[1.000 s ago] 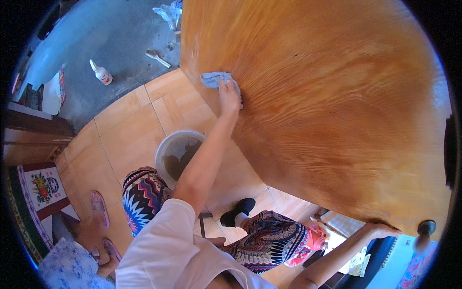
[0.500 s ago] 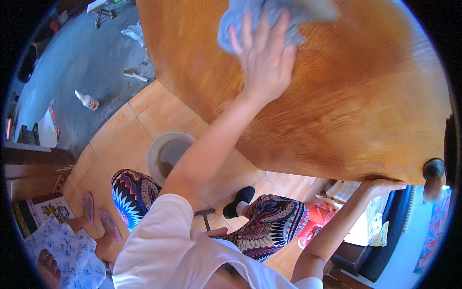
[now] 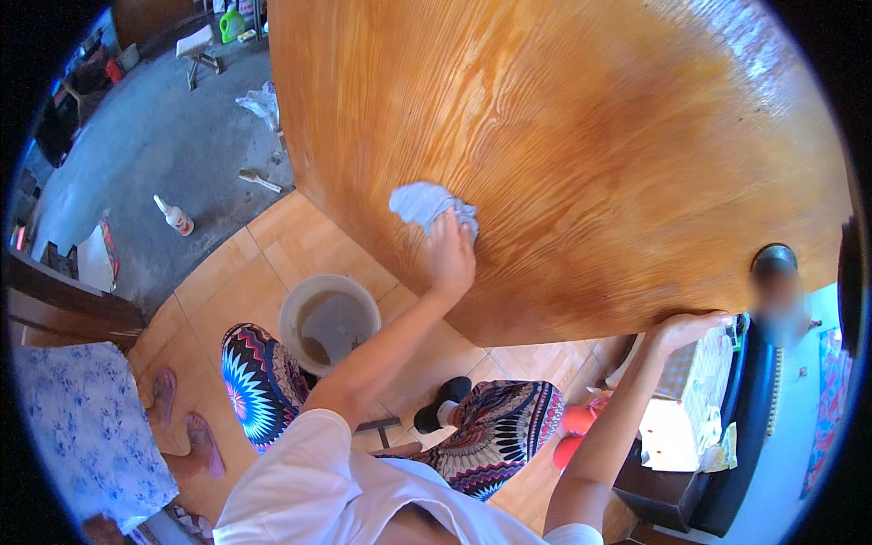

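A large wooden door (image 3: 581, 173) with strong grain fills the upper right. On its lower left part my left hand (image 3: 451, 259) presses a crumpled light blue-grey cloth (image 3: 425, 204), fingers bunched on it. My right hand (image 3: 688, 331) grips the door's near edge, its far fingers partly hidden. A dark round knob (image 3: 773, 259) sits on the door to the right of that hand. Below my left forearm, a whitish bucket (image 3: 291, 318) of murky grey water stands on the tiles.
A white spray bottle (image 3: 174, 216) and a brush (image 3: 260, 180) lie on the grey floor at left. Another person's sandalled foot (image 3: 204, 445) is at lower left, beside blue-flowered fabric (image 3: 91, 427). A dark wooden box (image 3: 658, 490) stands at right.
My left hand has brought the cloth down and slightly left across the door. My right hand stays on the door's edge. The view has shifted, and the flowered fabric at lower left now spreads higher.
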A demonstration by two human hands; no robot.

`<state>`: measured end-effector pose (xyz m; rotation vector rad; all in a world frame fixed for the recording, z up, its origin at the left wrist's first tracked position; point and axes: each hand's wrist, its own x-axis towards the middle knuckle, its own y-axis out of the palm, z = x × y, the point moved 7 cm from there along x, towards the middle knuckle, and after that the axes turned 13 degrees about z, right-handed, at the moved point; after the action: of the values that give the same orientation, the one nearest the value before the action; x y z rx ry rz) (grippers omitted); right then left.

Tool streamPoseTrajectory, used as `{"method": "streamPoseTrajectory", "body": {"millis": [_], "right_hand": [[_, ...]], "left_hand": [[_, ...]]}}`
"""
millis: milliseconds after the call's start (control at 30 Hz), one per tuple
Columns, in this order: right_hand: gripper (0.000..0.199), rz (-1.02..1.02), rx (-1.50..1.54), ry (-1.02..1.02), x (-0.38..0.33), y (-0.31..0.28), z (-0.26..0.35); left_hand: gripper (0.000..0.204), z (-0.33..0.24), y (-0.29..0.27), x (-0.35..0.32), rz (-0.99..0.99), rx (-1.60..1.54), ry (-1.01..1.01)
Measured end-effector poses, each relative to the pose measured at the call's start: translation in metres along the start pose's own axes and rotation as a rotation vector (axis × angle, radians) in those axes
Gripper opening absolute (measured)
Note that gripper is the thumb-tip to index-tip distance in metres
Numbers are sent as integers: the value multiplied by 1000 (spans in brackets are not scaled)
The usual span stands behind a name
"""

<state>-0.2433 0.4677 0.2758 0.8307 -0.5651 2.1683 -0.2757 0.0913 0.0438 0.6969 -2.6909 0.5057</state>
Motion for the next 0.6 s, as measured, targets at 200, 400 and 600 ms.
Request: {"method": "streamPoseTrajectory", "body": {"millis": [200, 400, 600], "right_hand": [[80, -16, 55, -1, -14, 0, 18], [82, 18, 119, 17, -22, -3, 27], [79, 68, 138, 53, -18, 6, 19]], "left_hand": [[35, -188, -57, 75, -101, 176, 511], [37, -277, -85, 105, -288, 230, 706], [40, -115, -6, 20, 65, 443, 716]]}}
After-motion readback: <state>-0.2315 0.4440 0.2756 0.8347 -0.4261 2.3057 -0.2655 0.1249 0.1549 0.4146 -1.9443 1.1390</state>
